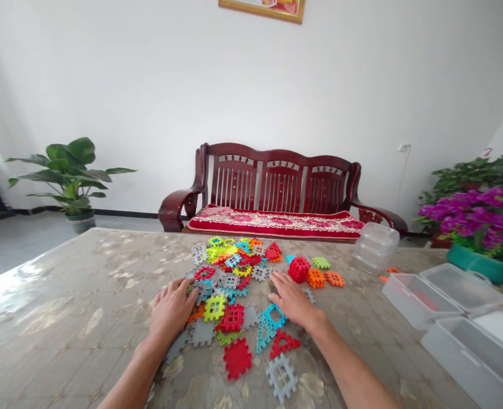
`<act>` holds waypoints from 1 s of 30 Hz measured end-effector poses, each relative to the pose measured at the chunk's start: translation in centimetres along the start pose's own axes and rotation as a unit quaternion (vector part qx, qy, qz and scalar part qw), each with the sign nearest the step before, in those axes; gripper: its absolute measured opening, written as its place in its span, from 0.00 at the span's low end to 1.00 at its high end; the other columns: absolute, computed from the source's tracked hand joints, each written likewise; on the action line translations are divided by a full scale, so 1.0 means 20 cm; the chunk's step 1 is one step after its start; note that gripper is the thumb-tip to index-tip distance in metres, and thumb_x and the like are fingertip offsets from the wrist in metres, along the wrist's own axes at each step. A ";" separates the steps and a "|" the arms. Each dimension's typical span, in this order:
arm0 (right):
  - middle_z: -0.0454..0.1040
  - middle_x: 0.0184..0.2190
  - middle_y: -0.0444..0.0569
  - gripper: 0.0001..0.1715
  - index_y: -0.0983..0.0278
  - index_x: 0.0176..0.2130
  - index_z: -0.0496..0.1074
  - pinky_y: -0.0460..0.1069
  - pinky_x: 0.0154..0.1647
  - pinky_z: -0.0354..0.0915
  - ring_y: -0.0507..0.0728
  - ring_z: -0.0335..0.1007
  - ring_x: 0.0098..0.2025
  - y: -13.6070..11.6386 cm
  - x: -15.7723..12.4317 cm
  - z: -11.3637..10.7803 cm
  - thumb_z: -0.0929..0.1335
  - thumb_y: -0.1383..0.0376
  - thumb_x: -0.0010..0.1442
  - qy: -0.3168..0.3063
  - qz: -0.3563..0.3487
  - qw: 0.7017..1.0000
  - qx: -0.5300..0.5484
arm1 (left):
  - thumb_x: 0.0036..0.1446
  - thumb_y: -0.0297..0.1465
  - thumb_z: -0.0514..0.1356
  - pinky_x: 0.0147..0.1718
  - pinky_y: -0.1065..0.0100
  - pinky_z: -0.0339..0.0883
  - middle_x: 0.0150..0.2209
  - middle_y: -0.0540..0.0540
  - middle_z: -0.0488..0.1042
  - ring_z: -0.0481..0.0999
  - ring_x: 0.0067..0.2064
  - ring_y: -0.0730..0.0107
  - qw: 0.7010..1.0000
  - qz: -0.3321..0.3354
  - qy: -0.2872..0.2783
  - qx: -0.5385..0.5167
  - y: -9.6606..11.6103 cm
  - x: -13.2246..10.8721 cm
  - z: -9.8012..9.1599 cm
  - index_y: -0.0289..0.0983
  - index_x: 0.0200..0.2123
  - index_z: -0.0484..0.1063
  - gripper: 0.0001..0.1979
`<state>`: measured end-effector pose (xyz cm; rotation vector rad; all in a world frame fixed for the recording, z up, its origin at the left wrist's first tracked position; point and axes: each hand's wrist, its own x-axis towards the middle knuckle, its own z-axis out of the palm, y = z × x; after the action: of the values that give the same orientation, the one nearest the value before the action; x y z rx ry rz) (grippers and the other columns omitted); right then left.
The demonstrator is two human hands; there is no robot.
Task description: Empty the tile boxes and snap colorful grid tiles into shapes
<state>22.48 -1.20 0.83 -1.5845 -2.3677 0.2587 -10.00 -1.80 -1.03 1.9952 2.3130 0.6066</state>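
A loose heap of plastic interlocking tiles (pixel 231 282) lies between my two hands on the table, in red, grey, blue, yellow-green and orange. My left hand (pixel 171 307) rests at the heap's left edge, fingers stretched forward, its thumb side by some grey tiles. On the other side, my right hand (pixel 293 299) lies palm down with fingers apart, close to a grey window tile (pixel 260 274). Blue triangular tiles (pixel 271 325) and a red triangular tile (pixel 284 343) lie nearer me, with a solid red square tile (pixel 237 359). Beyond my right hand sits a red ball-like assembly (pixel 299 269).
Orange pieces (pixel 317 278) sit right of the red assembly. Clear plastic boxes (pixel 422 304) with lids stand at the right, near a pot of purple flowers (pixel 485 218). A stacked clear container (pixel 376 245) is at the back. Behind the table (pixel 85 284) is a wooden bench (pixel 277 182).
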 end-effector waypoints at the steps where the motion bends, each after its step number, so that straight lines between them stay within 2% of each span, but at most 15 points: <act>1: 0.60 0.67 0.60 0.31 0.67 0.64 0.63 0.58 0.69 0.50 0.63 0.52 0.69 0.00 0.00 0.01 0.65 0.63 0.63 -0.001 0.005 1.000 -0.007 | 0.64 0.41 0.47 0.57 0.53 0.60 0.58 0.42 0.72 0.71 0.57 0.51 1.000 -0.001 0.003 -0.001 0.00 0.00 0.00 0.45 0.54 0.73 0.22; 3: 0.64 0.64 0.59 0.27 0.67 0.61 0.66 0.57 0.68 0.53 0.62 0.57 0.67 0.01 0.01 0.01 0.64 0.64 0.64 0.003 0.005 1.000 -0.016 | 0.64 0.42 0.48 0.57 0.53 0.60 0.58 0.42 0.72 0.71 0.57 0.52 1.000 -0.002 0.005 -0.002 0.00 0.00 0.00 0.45 0.54 0.74 0.22; 6: 0.74 0.54 0.55 0.20 0.64 0.53 0.73 0.54 0.62 0.59 0.60 0.67 0.58 0.02 0.00 -0.01 0.63 0.68 0.64 0.019 0.006 1.000 -0.021 | 0.64 0.41 0.47 0.58 0.53 0.60 0.58 0.42 0.72 0.71 0.57 0.51 1.000 -0.002 0.000 -0.001 0.00 0.00 0.00 0.44 0.54 0.73 0.22; 8: 0.76 0.49 0.53 0.19 0.63 0.51 0.75 0.53 0.60 0.61 0.59 0.69 0.54 0.01 0.00 -0.02 0.63 0.69 0.62 0.034 0.021 0.999 -0.023 | 0.64 0.41 0.47 0.58 0.53 0.60 0.58 0.42 0.72 0.70 0.57 0.51 1.000 -0.002 -0.007 0.001 0.00 0.01 0.00 0.44 0.55 0.73 0.23; 15: 0.67 0.62 0.58 0.27 0.66 0.60 0.69 0.56 0.66 0.54 0.63 0.60 0.64 0.01 -0.01 0.02 0.64 0.69 0.61 0.032 0.025 0.999 -0.019 | 0.64 0.42 0.46 0.58 0.52 0.59 0.59 0.42 0.71 0.70 0.58 0.51 1.000 -0.004 -0.011 0.001 0.00 0.01 -0.01 0.44 0.55 0.72 0.23; 22: 0.74 0.51 0.53 0.22 0.61 0.53 0.74 0.54 0.59 0.62 0.62 0.67 0.55 0.01 -0.01 0.00 0.66 0.67 0.60 0.030 0.022 0.998 -0.050 | 0.64 0.42 0.46 0.58 0.53 0.59 0.58 0.42 0.71 0.70 0.58 0.52 1.000 -0.003 -0.007 0.003 0.00 0.00 0.00 0.45 0.55 0.73 0.23; 27: 0.67 0.60 0.56 0.27 0.63 0.59 0.69 0.56 0.65 0.55 0.63 0.61 0.62 0.02 -0.02 0.01 0.65 0.67 0.60 0.029 0.021 0.998 -0.044 | 0.64 0.42 0.46 0.58 0.53 0.60 0.58 0.43 0.72 0.71 0.57 0.52 1.000 -0.006 -0.006 0.010 0.01 0.00 -0.01 0.45 0.54 0.73 0.23; 30: 0.68 0.59 0.55 0.25 0.62 0.57 0.70 0.55 0.64 0.56 0.61 0.63 0.61 0.02 -0.02 0.00 0.64 0.68 0.61 0.012 0.005 0.999 -0.039 | 0.64 0.42 0.46 0.58 0.53 0.60 0.58 0.43 0.72 0.71 0.58 0.53 1.000 -0.008 -0.009 0.013 0.01 0.00 -0.01 0.45 0.55 0.73 0.23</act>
<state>23.01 -1.37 0.74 -1.6242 -2.3793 0.1513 -9.85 -1.85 -0.70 1.9838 2.3356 0.5578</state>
